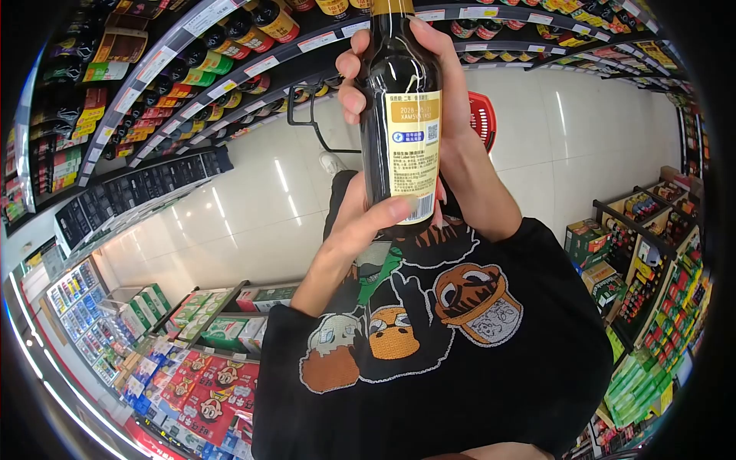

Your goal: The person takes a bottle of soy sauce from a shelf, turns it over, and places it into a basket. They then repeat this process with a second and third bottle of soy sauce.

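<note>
Head view: dark, yellow-labelled bottle (402, 146)

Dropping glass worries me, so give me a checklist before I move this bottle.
1. Right hand around the upper part of the dark glass bottle: ok.
2. Left hand at its lower end: ok.
3. Yellow-and-cream paper label facing the camera: ok.
4. Label uncovered: not ok, left thumb overlaps its lower part.
5. Bottle closed: cannot tell, its top is out of the picture.
6. Contents of the red slotted basket: cannot tell, mostly hidden.
</note>
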A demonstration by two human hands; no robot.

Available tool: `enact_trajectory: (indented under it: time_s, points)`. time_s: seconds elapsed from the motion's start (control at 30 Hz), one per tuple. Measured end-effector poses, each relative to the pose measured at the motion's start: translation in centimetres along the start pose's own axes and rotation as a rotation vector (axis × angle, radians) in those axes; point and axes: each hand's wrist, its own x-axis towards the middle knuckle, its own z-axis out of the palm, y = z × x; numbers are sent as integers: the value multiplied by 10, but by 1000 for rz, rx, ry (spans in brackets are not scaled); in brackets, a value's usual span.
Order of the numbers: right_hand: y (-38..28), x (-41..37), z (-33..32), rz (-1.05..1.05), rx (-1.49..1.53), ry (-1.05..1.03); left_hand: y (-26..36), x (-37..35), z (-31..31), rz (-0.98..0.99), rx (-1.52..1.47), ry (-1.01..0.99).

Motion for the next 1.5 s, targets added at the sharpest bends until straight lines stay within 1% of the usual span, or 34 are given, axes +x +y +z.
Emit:
enact_trajectory:
  time_s: [0.07, 0.2, 0.57, 1.1, 1.17, 1.2, 1.27, 1.3, 1.37, 1.4, 1.43, 1.47, 1.5]
  points:
    - [-1, 1, -1, 21, 30, -48, 0, 1, -1, 4, 7, -14]
    - [-1, 1, -2, 15, 30, -53, 0, 2, -3, 2, 12, -27]
    - [-4, 3, -4, -2, 36, 5, 5, 3, 1, -14, 30, 9]
    - [-5, 4, -7, -31, 26, 14, 3, 6, 4, -14, 24, 48]
    - [-6, 5, -7, -28, 37, 52, 5, 6, 5, -21, 24, 53]
    - [-6, 6, -9, -27, 37, 50, 6, 5, 5, -33, 30, 62]
    - [-6, 6, -15, -20, 86, -38, 10, 4, 4, -46, 36, 71]
    - [-4, 6, -13, -20, 85, -38, 12, 3, 3, -72, 40, 83]
    - [-1, 6, -5, -118, -104, 116, 13, 3, 1, -99, 44, 93]
    - [-4, 5, -1, -118, -104, 115, 11, 3, -1, -52, 180, 166]
    - [-7, 4, 3, -136, -243, 184, 11, 3, -3, -3, 317, 239]
    - [-9, 3, 6, -152, -382, 252, 13, 4, -4, 4, 334, 285]
    - [-8, 2, 6, -151, -380, 250, 14, 5, -3, 4, 335, 287]
